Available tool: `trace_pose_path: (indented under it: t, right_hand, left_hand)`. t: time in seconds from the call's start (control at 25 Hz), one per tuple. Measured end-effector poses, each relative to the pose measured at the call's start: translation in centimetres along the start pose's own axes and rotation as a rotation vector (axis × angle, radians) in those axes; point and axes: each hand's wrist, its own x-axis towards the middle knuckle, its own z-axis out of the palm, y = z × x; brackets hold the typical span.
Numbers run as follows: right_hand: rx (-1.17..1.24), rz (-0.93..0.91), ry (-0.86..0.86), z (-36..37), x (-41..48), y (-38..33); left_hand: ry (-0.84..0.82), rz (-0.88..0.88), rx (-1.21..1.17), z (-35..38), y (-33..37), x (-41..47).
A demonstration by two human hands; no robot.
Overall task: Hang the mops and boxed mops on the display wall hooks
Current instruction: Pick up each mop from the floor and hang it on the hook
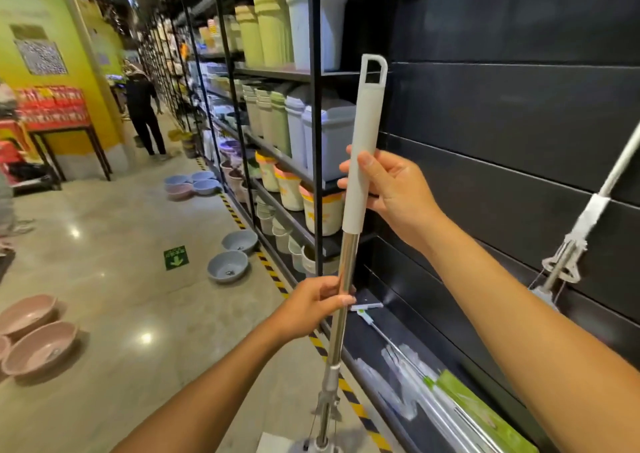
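We hold one mop (364, 130) upright in front of the dark slatted display wall (502, 123), close to the end post of the black shelving (316, 141) stocked with plastic bins. Our right hand (388, 189) is wrapped round the lower part of its pale grey grip, thumb on the front. Our left hand (317, 302), lower down and apart from the right, pinches the bare steel pole (347, 258). The hanging loop (373, 70) tops the handle, and the mop's head (311, 447) is cut off at the bottom edge. A second mop (588, 210) slants across the wall at the right, its top out of view. On the wall's base shelf lie a green boxed mop (485, 414) and plastic-wrapped mops (398, 383). Grey basins (228, 265) and pink basins (38, 345) sit on the floor
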Motion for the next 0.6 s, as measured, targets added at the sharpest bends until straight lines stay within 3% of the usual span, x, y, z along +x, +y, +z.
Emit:
trace_pose_path:
  t: [0.24, 0.6]
  right_hand:
    - [-0.085, -0.028, 0.128, -6.0, 7.0, 0.5]
    - [-0.372, -0.050, 0.452, -14.7, 15.0, 0.4]
  left_hand:
    - [-0.107, 0.068, -0.102, 1.1, -0.7, 11.9]
    - [-0.457, 0.195, -0.264, 5.4, -0.4, 30.3]
